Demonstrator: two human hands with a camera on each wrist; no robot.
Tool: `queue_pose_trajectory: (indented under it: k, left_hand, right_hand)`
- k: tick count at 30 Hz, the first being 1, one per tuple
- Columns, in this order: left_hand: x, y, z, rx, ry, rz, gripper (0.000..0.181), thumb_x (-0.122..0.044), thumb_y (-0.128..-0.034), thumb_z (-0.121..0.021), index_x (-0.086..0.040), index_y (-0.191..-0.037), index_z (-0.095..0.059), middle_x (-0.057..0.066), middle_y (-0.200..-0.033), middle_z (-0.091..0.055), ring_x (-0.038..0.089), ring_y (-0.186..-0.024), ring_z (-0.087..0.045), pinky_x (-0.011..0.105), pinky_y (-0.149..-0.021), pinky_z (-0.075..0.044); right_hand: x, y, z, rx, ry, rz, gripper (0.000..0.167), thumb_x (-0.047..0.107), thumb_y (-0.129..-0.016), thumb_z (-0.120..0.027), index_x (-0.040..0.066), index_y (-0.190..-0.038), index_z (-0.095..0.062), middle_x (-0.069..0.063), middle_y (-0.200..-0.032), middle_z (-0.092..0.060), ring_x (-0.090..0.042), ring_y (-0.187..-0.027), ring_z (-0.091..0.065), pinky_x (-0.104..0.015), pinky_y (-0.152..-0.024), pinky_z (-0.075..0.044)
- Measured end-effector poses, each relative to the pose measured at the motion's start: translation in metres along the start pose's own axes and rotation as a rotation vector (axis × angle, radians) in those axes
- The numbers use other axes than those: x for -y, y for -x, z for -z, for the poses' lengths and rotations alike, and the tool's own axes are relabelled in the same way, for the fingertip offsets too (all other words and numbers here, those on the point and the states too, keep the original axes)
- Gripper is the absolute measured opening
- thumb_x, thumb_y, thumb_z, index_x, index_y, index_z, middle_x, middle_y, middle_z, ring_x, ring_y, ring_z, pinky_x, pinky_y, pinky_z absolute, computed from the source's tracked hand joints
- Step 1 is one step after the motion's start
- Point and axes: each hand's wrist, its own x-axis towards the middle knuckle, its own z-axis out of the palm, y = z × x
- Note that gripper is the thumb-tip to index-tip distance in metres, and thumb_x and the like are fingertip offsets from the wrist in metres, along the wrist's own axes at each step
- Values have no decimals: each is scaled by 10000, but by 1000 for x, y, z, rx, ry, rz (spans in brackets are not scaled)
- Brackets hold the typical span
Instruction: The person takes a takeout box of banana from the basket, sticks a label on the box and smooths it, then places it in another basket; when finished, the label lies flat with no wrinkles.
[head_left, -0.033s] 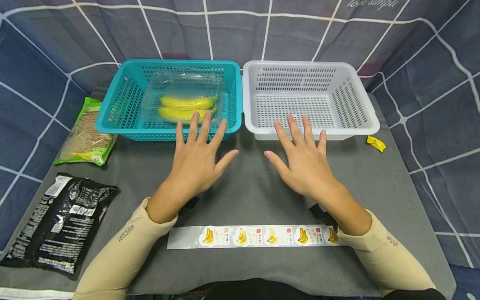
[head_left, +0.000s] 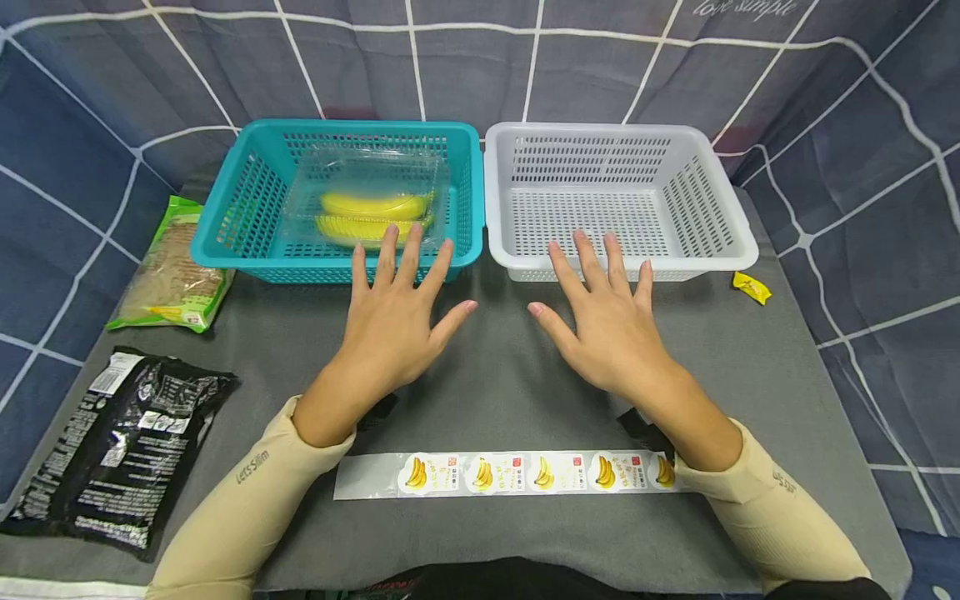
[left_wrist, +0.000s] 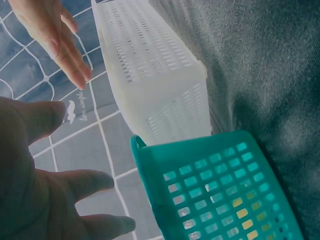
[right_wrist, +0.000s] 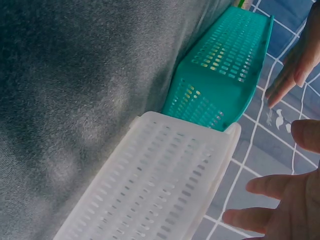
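My left hand [head_left: 392, 321], fingers spread and straight, hovers in front of the teal basket [head_left: 225, 267], its fingertips overlapping the near rim in the head view. Inside that basket lies a clear plastic clamshell box [head_left: 307, 183] with yellow bananas [head_left: 375, 205] in it. To the right, my right hand [head_left: 611, 325] is likewise spread, with fingertips over the front edge of the white basket [head_left: 720, 258]. Nothing is held by either hand. Both wrist views show bare fingers [left_wrist: 90, 185] above the rims. Below the hands lies a strip of banana stickers [head_left: 525, 473], its right end under the right sleeve.
At the left of the grey table [head_left: 495, 533] lie a green-edged clear packet of brown contents [head_left: 172, 271] and a black printed bag [head_left: 120, 450]. A small yellow wrapped piece [head_left: 752, 287] sits right of the white basket. Grid-patterned cloth [head_left: 480, 67] surrounds the back and sides.
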Motion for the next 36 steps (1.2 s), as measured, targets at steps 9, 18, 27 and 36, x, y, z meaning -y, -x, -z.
queue_pose_trajectory:
  k: [9,18,27,36]
  left_hand:
    - [1,-3,4,-36,16,-15,800,-705,-1014,-331,-238,-1652,-205,134,-1706,-56,339,-1557,89,621,-1194,68]
    - [3,-6,5,-52,25,-22,800,-699,-1016,-339,-228,-1650,-214,136,-1706,-53,323,-1555,112,622,-1194,67]
    - [18,-2,9,-29,48,3,801,-715,-1015,-283,-249,-1656,-166,125,-1709,-27,331,-1556,97,636,-1187,73]
    - [92,-18,34,-232,474,-51,556,-435,-1060,-522,-177,-1550,-469,103,-1593,-408,315,-1504,-288,619,-1200,-131]
  right_hand:
    - [-3,2,4,-27,-12,-18,776,687,-1023,-333,260,-1655,-189,-72,-1711,-70,-307,-1550,124,-728,-1135,69]
    - [-2,0,8,-42,-11,-14,786,697,-1018,-326,259,-1655,-185,-83,-1710,-81,-301,-1548,136,-741,-1129,53]
    - [3,1,5,-30,-7,-16,778,693,-1022,-320,259,-1655,-191,-74,-1711,-68,-309,-1551,118,-752,-1127,24]
    - [4,7,4,-89,-47,54,717,644,-1032,-392,249,-1625,-316,-79,-1694,-180,-287,-1565,31,-702,-1165,-22]
